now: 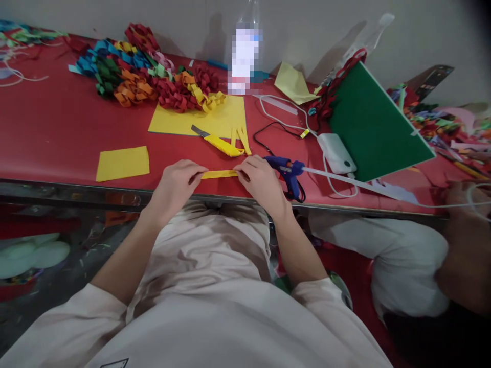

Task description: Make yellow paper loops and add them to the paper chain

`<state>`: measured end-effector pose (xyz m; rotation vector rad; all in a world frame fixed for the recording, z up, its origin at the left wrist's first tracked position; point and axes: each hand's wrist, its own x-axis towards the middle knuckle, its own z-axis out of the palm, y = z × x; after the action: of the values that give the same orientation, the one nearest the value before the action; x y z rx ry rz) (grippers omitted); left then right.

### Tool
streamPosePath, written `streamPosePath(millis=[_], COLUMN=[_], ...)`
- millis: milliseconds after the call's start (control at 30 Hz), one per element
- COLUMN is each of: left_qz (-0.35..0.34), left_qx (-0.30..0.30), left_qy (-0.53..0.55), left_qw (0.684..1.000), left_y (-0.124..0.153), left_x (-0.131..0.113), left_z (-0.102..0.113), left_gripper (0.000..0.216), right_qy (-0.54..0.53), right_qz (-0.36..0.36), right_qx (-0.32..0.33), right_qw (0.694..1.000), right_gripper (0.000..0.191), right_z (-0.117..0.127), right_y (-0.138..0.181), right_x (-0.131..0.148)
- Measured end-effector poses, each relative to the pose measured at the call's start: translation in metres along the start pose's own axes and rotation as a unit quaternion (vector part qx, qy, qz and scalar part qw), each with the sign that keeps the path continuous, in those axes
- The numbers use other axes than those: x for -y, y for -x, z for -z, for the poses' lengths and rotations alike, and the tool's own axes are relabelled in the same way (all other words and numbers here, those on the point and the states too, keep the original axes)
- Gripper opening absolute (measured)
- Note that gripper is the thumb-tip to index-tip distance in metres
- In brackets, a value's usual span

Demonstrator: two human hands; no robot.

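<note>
A narrow yellow paper strip (220, 174) stretches between my two hands near the table's front edge. My left hand (177, 183) pinches its left end, and my right hand (260, 180) pinches the other end. Just beyond the strip lies a yellow box cutter (222, 144) with its blade out, beside a few cut yellow strips (242, 139). A blue glue gun (288, 173) with a long white glue stick rests right of my right hand. To the left of my left hand is a yellow paper piece (123, 163).
Paper chains (134, 76) in several colours lie at the back on the red table (69, 128), partly over a yellow sheet (172, 124). A green board (378, 125) leans at the right, near a white power bank (336, 153) and cables. A co-worker's hand (466, 197) is at the far right.
</note>
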<state>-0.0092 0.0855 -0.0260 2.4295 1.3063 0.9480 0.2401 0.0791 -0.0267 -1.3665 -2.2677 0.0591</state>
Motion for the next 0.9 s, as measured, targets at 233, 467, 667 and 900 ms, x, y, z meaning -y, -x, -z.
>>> streamPosePath(millis=[233,467,667,900], left_qz=[-0.087,-0.096,-0.100,-0.080], left_qx=[0.013,0.036,0.071,0.088], left_qy=[-0.097,-0.150,-0.200,-0.238], left_qw=[0.991,0.983,0.972,0.964], left_y=[0.018,0.014,0.004,0.002], left_x=[0.012,0.006,0.002,-0.002], left_z=[0.002,0.010,0.015,0.013], left_gripper=[0.030,0.027,0.032,0.034], right_qy=[0.035,0.072,0.084,0.068], right_qz=[0.017,-0.029,0.041,0.048], right_qx=[0.004,-0.028,-0.002,0.017], right_qw=[0.999,0.997,0.996,0.996], right_gripper=[0.028,0.033,0.031,0.031], right_z=[0.005,0.008,-0.006,-0.014], right_y=[0.020,0.019,0.001,0.000], right_x=[0.007,0.025,0.027,0.024])
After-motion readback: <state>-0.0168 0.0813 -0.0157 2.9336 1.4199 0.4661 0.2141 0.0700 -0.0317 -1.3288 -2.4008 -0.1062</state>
